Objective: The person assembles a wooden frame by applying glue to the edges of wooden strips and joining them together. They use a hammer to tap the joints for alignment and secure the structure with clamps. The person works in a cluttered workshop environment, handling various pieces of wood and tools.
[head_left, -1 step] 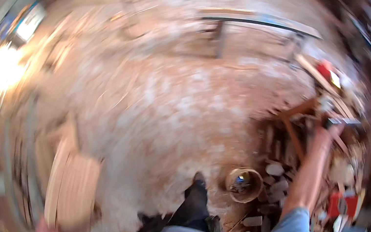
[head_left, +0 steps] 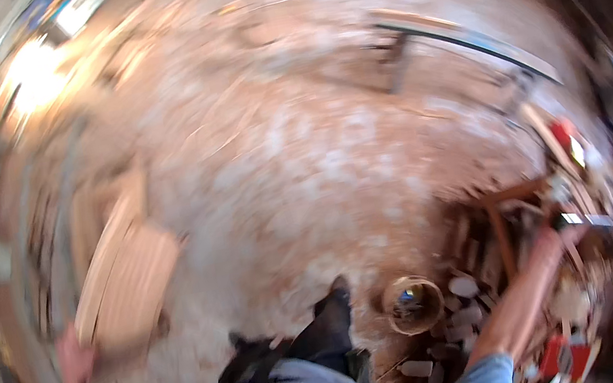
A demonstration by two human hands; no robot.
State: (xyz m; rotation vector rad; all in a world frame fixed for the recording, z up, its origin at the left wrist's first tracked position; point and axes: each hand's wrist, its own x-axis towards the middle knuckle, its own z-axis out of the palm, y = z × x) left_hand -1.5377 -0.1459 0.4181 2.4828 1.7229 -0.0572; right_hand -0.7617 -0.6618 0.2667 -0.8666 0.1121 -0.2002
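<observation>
My left hand (head_left: pixel 76 362) is at the near end of a stack of curved, light-brown wooden boards (head_left: pixel 129 280) at the left. It touches or nearly touches the end of the long edge board; blur hides its fingers. My right arm stretches out to the right, over a heap of wood scraps. My right hand (head_left: pixel 565 234) is closed around a flat, dark and silvery object (head_left: pixel 597 220), whose kind is too blurred to tell.
A round bucket (head_left: pixel 393 322) with small things inside stands right of my feet. Behind it are a reddish-brown wooden frame (head_left: pixel 500 231) and offcuts. A narrow bench (head_left: pixel 478 46) stands far right. A bright lamp (head_left: pixel 36 75) shines far left; a red box (head_left: pixel 563 359) lies near right.
The whole scene has shifted a little to the right in the picture as my head turns. My left hand stays by the boards' end, and my right hand keeps the flat object.
</observation>
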